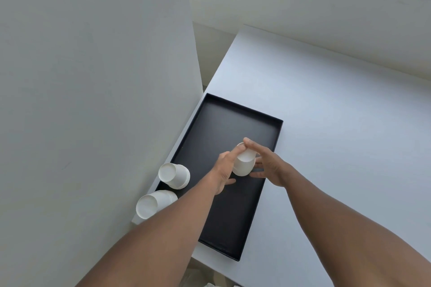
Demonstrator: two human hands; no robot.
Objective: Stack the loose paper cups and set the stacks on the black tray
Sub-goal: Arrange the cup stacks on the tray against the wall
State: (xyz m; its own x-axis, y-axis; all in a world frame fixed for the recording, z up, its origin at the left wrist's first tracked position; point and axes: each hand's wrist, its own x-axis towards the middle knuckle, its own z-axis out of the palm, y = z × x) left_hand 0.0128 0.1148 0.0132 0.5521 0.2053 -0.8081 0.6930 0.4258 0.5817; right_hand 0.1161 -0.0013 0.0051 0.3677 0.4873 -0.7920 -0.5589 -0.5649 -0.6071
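Observation:
A black tray (233,123) lies on the white table. Over its middle, my left hand (225,171) and my right hand (268,165) both grip a stack of upside-down white paper cups (243,164) from either side. Whether the stack rests on the tray or hangs just above it I cannot tell. A second upside-down stack (173,175) stands on the tray's near left corner. A third stack (151,202) sits at the tray's left edge, partly behind my left forearm; whether it is inside the tray is unclear.
The white table (338,135) stretches to the right and back of the tray. A tall grey wall panel (93,77) rises close along the tray's left side. Another wall (326,18) runs behind the table. The table's front edge lies just beyond the tray's near end.

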